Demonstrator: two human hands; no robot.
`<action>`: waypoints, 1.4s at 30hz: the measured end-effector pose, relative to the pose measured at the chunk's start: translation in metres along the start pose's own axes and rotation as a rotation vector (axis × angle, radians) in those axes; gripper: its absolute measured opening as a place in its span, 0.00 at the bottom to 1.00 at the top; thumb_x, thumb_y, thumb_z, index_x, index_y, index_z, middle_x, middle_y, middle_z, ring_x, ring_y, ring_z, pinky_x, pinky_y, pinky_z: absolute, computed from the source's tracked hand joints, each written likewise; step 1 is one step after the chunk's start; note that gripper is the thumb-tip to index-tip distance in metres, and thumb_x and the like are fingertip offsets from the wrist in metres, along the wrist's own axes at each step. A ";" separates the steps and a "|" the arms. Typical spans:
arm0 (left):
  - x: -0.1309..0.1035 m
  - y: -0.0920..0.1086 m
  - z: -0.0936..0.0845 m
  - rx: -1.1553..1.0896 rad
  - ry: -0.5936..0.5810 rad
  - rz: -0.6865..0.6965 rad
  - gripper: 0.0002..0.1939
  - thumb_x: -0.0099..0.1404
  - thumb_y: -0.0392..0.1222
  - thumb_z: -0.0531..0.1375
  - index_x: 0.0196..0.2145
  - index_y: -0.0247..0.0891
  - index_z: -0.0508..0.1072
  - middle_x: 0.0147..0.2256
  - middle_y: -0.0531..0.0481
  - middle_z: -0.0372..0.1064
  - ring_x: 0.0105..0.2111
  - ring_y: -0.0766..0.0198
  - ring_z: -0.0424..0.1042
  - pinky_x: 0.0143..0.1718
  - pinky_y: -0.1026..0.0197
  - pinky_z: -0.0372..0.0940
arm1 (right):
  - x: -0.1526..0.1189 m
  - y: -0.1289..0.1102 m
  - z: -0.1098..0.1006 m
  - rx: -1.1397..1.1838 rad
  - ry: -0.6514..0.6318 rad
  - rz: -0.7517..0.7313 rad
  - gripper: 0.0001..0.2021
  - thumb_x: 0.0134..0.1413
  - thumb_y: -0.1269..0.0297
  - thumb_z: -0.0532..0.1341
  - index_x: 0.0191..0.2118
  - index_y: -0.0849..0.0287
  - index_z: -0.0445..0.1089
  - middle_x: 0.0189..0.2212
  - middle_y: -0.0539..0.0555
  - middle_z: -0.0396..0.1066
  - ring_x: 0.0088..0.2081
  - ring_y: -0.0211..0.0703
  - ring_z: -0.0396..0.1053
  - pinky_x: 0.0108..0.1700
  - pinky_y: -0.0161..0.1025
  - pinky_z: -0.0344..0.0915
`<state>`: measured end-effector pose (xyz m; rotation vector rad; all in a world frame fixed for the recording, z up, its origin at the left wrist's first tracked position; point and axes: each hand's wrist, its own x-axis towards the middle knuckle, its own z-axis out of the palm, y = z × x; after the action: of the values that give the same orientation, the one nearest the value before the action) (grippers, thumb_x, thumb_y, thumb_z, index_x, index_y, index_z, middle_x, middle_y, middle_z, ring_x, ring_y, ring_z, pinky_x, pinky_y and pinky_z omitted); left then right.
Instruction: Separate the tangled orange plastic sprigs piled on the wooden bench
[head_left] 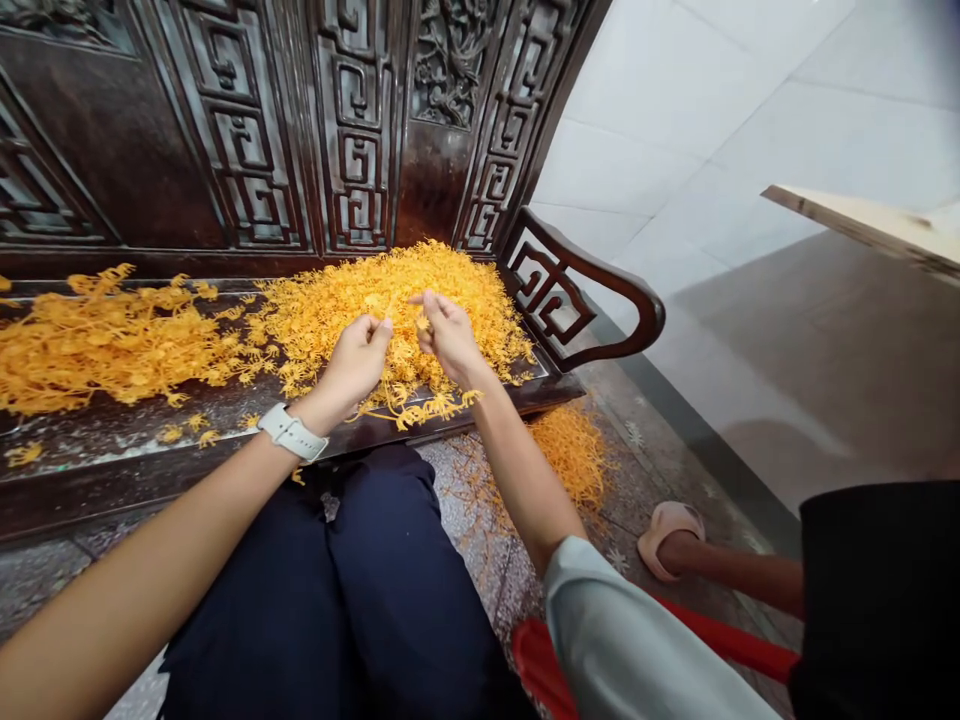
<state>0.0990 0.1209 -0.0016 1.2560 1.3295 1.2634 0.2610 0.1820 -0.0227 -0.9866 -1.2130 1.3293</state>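
A large heap of small orange spidery pieces (480, 285), plastic-looking with thin prongs, lies on the dark wooden bench seat. Above the heap's front part, my left hand (352, 362) has thumb and forefinger pinched together, a pale watch on its wrist. What sits in that pinch is mostly hidden by the fingers. Close by on the right, my right hand (452, 345) is closed with an orange piece (422, 323) showing at its fingertips. Below the hands, an orange strand with several pronged pieces (431, 409) hangs along the seat's front edge.
A second heap of longer orange strands (112, 345) covers the seat at left. Thin orange stems (574, 455) are piled on the floor beyond my right forearm. The carved armrest (649, 305) closes the right end. Another person's sandalled foot (671, 535) and something red (540, 665) are at right.
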 end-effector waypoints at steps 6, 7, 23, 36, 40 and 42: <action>0.001 0.003 0.002 0.004 0.120 0.022 0.19 0.80 0.34 0.60 0.29 0.40 0.62 0.25 0.57 0.55 0.26 0.66 0.53 0.30 0.57 0.49 | 0.002 -0.017 -0.004 -0.363 -0.071 -0.059 0.38 0.66 0.24 0.56 0.58 0.55 0.75 0.58 0.62 0.74 0.47 0.47 0.74 0.41 0.41 0.75; 0.002 0.002 0.002 -0.018 0.138 0.036 0.19 0.79 0.33 0.61 0.29 0.40 0.62 0.26 0.57 0.56 0.26 0.66 0.54 0.31 0.57 0.50 | -0.008 -0.017 0.000 -0.354 -0.124 -0.027 0.39 0.66 0.23 0.54 0.56 0.55 0.75 0.52 0.62 0.76 0.42 0.46 0.74 0.37 0.40 0.73; -0.008 0.015 0.000 -0.367 -0.115 -0.006 0.14 0.66 0.26 0.64 0.24 0.35 0.73 0.27 0.51 0.64 0.30 0.66 0.61 0.33 0.64 0.58 | -0.058 0.007 0.019 -0.320 -0.021 -0.440 0.23 0.69 0.41 0.66 0.35 0.55 0.67 0.26 0.45 0.62 0.27 0.35 0.55 0.31 0.38 0.55; 0.012 0.009 -0.012 -0.388 0.245 -0.233 0.17 0.73 0.28 0.58 0.26 0.37 0.66 0.24 0.54 0.59 0.20 0.71 0.51 0.22 0.65 0.45 | -0.165 -0.045 0.035 -0.284 -0.675 -0.734 0.04 0.71 0.71 0.69 0.40 0.57 0.76 0.32 0.50 0.79 0.30 0.33 0.73 0.34 0.34 0.68; 0.011 0.002 -0.024 -0.414 0.237 -0.201 0.16 0.78 0.35 0.58 0.29 0.38 0.66 0.25 0.54 0.59 0.19 0.71 0.49 0.20 0.66 0.43 | -0.162 -0.061 0.018 -0.127 -0.414 -0.595 0.04 0.73 0.65 0.68 0.42 0.55 0.77 0.28 0.48 0.71 0.27 0.32 0.67 0.30 0.33 0.65; 0.010 0.003 -0.027 -0.393 0.248 -0.126 0.14 0.79 0.37 0.57 0.31 0.39 0.67 0.25 0.55 0.58 0.19 0.71 0.49 0.19 0.65 0.42 | -0.153 -0.069 0.006 -0.007 -0.291 -0.553 0.08 0.75 0.59 0.66 0.41 0.53 0.76 0.24 0.45 0.62 0.22 0.32 0.59 0.23 0.31 0.58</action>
<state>0.0710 0.1284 0.0038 0.7503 1.2305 1.5359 0.2855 0.0259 0.0358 -0.4141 -1.5705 1.0408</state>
